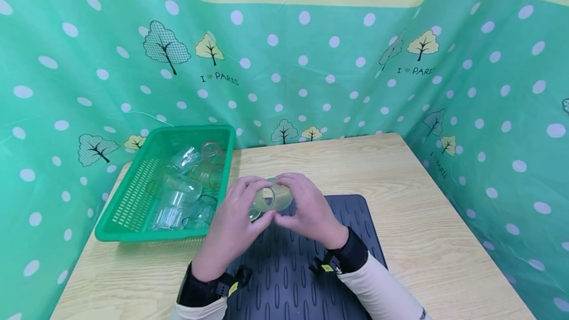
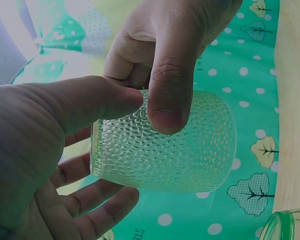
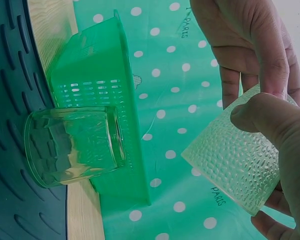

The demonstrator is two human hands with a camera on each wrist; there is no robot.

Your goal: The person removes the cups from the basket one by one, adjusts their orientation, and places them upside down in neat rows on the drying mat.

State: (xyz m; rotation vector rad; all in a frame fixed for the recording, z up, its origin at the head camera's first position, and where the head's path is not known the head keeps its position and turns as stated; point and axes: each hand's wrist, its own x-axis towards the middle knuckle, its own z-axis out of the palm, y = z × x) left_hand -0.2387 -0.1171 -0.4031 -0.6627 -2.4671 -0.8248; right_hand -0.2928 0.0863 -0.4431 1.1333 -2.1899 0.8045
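Both hands hold a clear drinking glass with a pebbled surface (image 2: pixel 190 155) over the dark mat. My left hand (image 1: pixel 237 211) has its thumb on the near side of the glass and fingers behind it. From the other side my right hand (image 1: pixel 308 206) grips the same glass, its thumb (image 3: pixel 257 115) pressing the pebbled wall. In the left wrist view the glass lies sideways between the two thumbs. A second clear glass (image 3: pixel 72 145) stands upside down on the mat (image 3: pixel 7 125), mostly hidden behind my left hand in the head view.
To the left, a green plastic basket (image 1: pixel 104 228) holds several clear glasses (image 1: pixel 182 186), some lying on their sides. The dark ribbed mat lies on a light wooden table (image 1: pixel 426 221). A green dotted curtain (image 1: pixel 302 73) hangs behind and at both sides.
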